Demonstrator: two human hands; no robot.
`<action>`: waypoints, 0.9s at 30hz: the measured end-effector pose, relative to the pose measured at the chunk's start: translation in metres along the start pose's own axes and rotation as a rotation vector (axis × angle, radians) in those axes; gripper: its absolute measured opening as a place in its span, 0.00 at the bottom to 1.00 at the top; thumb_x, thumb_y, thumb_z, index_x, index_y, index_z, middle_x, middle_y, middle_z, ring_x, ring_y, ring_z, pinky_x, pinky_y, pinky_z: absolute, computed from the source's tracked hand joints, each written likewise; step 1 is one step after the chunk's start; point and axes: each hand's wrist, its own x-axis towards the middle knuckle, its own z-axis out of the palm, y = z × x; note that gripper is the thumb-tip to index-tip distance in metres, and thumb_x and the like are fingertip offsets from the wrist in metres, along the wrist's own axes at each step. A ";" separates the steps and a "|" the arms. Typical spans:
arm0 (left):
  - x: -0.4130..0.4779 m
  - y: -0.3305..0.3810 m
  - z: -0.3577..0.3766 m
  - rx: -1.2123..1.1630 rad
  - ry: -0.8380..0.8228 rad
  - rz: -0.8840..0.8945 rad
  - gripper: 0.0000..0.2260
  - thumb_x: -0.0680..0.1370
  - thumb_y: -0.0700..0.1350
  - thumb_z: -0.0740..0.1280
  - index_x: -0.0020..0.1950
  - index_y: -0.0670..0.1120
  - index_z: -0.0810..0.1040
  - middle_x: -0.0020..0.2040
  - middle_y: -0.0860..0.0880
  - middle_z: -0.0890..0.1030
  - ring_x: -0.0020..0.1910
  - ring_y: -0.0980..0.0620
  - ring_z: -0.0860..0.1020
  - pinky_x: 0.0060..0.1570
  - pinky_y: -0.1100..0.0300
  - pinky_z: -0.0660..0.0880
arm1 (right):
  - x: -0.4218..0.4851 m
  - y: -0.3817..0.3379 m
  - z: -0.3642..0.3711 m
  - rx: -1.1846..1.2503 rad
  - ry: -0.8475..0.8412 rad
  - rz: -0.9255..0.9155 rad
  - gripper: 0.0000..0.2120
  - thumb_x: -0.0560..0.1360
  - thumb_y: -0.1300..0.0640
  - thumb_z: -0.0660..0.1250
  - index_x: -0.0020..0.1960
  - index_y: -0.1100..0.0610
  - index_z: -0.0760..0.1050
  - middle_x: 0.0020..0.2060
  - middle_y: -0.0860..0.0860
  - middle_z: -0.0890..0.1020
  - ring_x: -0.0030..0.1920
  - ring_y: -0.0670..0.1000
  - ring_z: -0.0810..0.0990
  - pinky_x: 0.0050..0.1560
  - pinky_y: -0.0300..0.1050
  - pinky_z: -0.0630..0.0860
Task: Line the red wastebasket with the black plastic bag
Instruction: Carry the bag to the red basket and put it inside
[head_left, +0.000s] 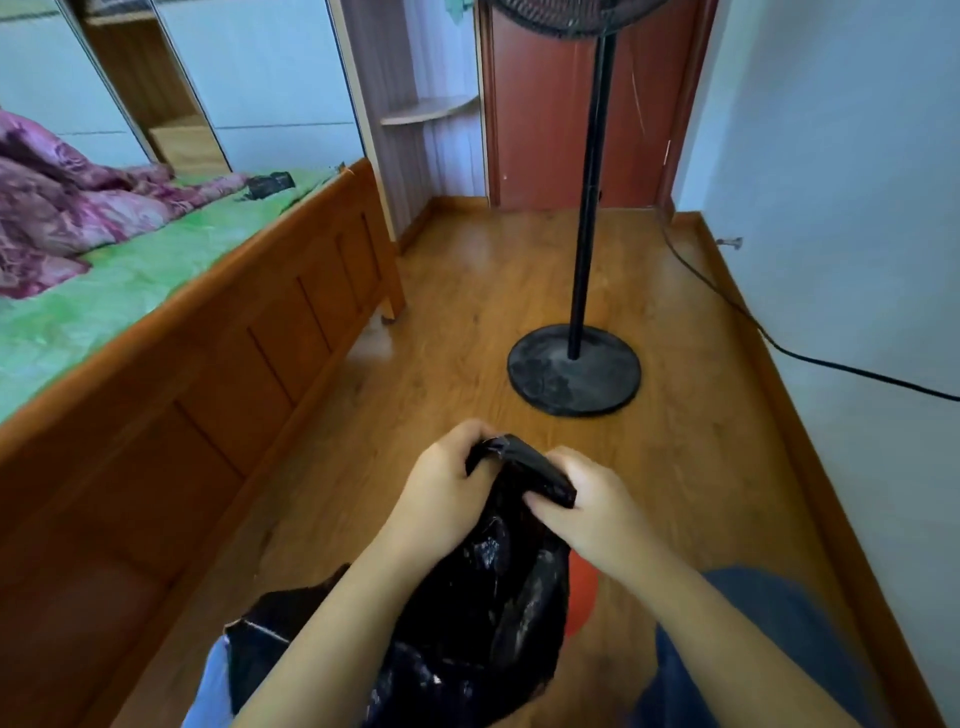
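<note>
A crumpled, glossy black plastic bag (498, 597) hangs in front of me over the wooden floor. My left hand (447, 493) pinches its top edge on the left, and my right hand (587, 499) grips the same edge on the right. The two hands sit close together, with the bag's bunched rim between them. Just a small patch of the red wastebasket (582, 597) shows below my right forearm; the bag and my arms hide the rest of it.
A wooden bed frame (218, 364) with a green sheet and a pink quilt runs along the left. A black standing fan's round base (574, 369) rests on the floor ahead, and its cord (810, 358) trails along the right wall. A red door stands at the far end.
</note>
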 end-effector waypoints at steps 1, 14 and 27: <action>0.004 -0.007 0.002 -0.010 0.004 -0.002 0.11 0.74 0.36 0.62 0.38 0.51 0.73 0.35 0.56 0.77 0.34 0.64 0.74 0.33 0.73 0.69 | 0.004 0.006 0.003 -0.012 0.015 0.008 0.17 0.71 0.62 0.67 0.37 0.41 0.68 0.35 0.41 0.75 0.39 0.32 0.73 0.37 0.25 0.68; 0.099 -0.143 0.049 0.118 -0.453 -0.297 0.04 0.72 0.48 0.68 0.45 0.56 0.74 0.40 0.58 0.79 0.38 0.63 0.77 0.32 0.70 0.72 | 0.113 0.136 0.022 -0.076 -0.055 0.219 0.12 0.70 0.68 0.64 0.38 0.51 0.75 0.37 0.43 0.77 0.40 0.39 0.75 0.36 0.26 0.68; 0.145 -0.202 0.132 -0.200 -0.053 -0.564 0.07 0.75 0.46 0.64 0.50 0.45 0.77 0.42 0.48 0.81 0.39 0.52 0.79 0.36 0.60 0.75 | 0.112 0.186 0.024 0.187 -0.112 0.668 0.21 0.65 0.44 0.73 0.52 0.45 0.66 0.47 0.42 0.76 0.46 0.42 0.75 0.39 0.38 0.72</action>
